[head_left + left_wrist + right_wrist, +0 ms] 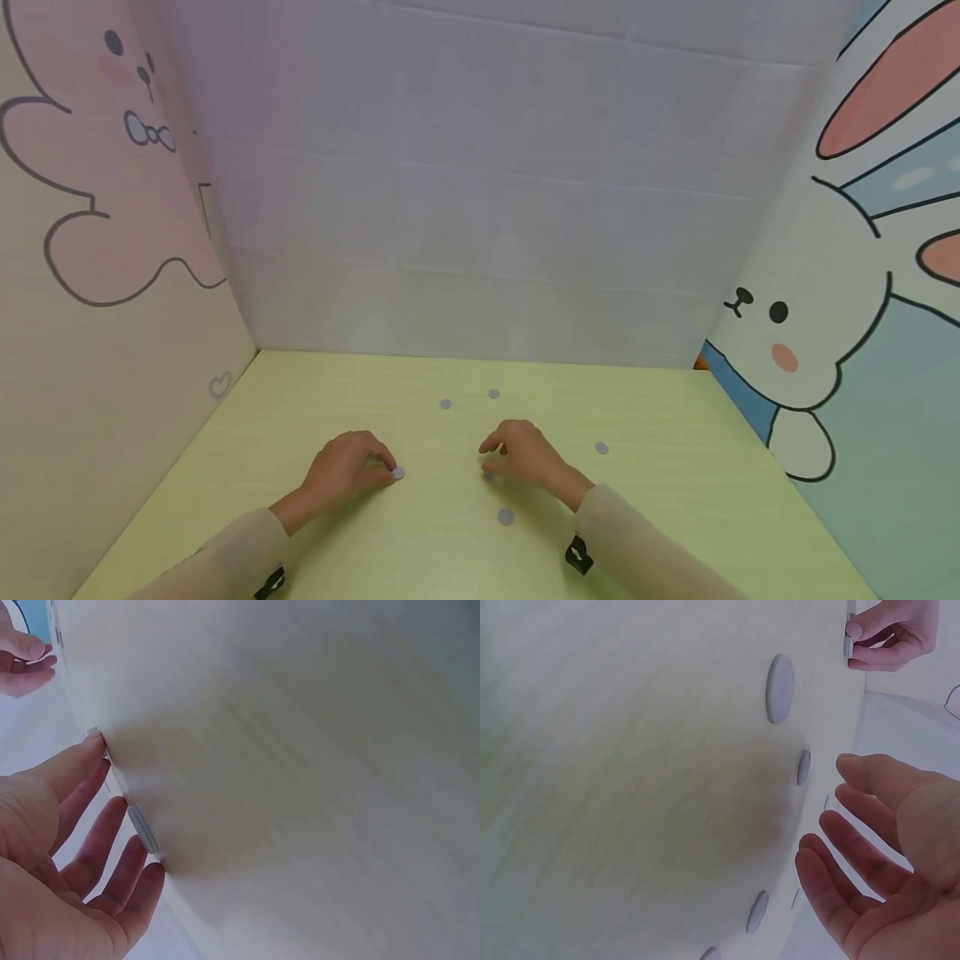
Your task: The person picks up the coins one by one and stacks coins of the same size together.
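The left hand holds a small grey disc at its thumb and fingertips, low over the yellow tabletop. In the left wrist view, a grey disc edge shows at the thumb tip. Thicker grey edges, seemingly stacked discs, appear by the other fingertips. To the right, the right hand hovers with loosely bent, parted fingers, nothing between them. Partly covered by its fingertips is another grey disc; the right wrist view shows this disc apart from the thumb.
Several more grey discs lie flat: one disc nearer the body, another disc to the right, and two towards the back, a left disc and a right disc. Pale walls enclose the table.
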The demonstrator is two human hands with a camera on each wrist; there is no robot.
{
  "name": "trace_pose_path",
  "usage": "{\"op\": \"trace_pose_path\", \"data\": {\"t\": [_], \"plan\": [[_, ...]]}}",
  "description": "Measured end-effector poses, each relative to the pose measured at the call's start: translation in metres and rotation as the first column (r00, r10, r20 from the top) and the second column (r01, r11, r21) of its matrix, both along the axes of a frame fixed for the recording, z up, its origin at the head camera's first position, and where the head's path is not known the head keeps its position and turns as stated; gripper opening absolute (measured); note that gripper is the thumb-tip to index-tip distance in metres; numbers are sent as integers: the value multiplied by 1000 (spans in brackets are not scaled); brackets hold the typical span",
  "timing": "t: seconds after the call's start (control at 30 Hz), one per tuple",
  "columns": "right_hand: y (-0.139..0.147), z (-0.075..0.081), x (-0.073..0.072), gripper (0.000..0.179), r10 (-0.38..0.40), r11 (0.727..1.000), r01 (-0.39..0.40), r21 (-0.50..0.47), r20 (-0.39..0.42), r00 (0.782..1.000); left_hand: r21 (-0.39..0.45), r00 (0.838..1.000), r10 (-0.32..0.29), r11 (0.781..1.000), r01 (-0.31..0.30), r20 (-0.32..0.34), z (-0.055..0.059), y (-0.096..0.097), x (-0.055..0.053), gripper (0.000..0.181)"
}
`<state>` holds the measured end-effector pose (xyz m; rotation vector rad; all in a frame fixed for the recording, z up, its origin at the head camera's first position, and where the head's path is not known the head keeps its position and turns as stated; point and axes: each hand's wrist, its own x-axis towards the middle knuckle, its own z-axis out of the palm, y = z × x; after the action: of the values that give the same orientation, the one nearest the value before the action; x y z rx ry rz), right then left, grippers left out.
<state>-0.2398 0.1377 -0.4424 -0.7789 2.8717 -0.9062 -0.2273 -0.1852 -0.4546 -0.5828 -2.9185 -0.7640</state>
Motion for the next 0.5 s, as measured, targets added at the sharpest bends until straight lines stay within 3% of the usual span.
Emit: {"op": "trace_pose_path", "data": {"t": [0.5], "plan": [[16,-12,10,17,30,1000,-30,4,-13,999,15,1000,7,1000,-7,21,1,0,1,11]]}}
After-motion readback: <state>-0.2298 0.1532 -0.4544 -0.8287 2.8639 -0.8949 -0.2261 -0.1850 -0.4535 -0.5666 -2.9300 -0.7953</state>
